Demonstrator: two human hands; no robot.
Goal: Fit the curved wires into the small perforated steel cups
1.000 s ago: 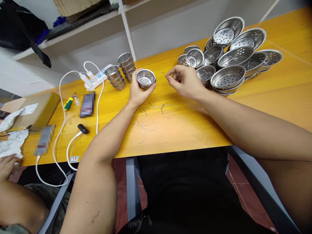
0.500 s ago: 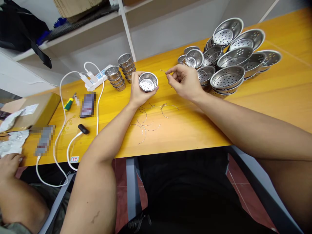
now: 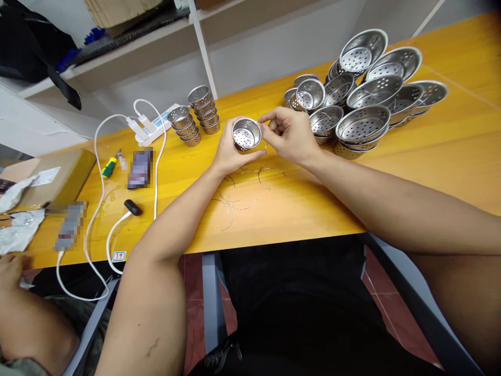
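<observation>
My left hand (image 3: 230,149) is wrapped round a small perforated metal cup (image 3: 246,134), its open mouth facing me. At the cup's right rim, my right hand (image 3: 291,133) pinches a thin curved wire, mostly hidden by the fingers; a bit of it hangs below them. On the table under my hands lie several loose curved wires (image 3: 234,208). Just right of my right hand stand perforated metal cups and strainer baskets (image 3: 362,125) in stacks, some with wires in them.
Two stacks of small perforated cups (image 3: 188,125) stand at the back, beside a white power strip (image 3: 156,125). Phones (image 3: 140,168), a screwdriver (image 3: 110,166), white cables and a cardboard box (image 3: 66,177) lie to the left. Another person's hand (image 3: 11,269) rests at the left table edge.
My left hand has brought the cup a little to the right, and my right hand has moved slightly left. The pinched wire is now at the cup's rim.
</observation>
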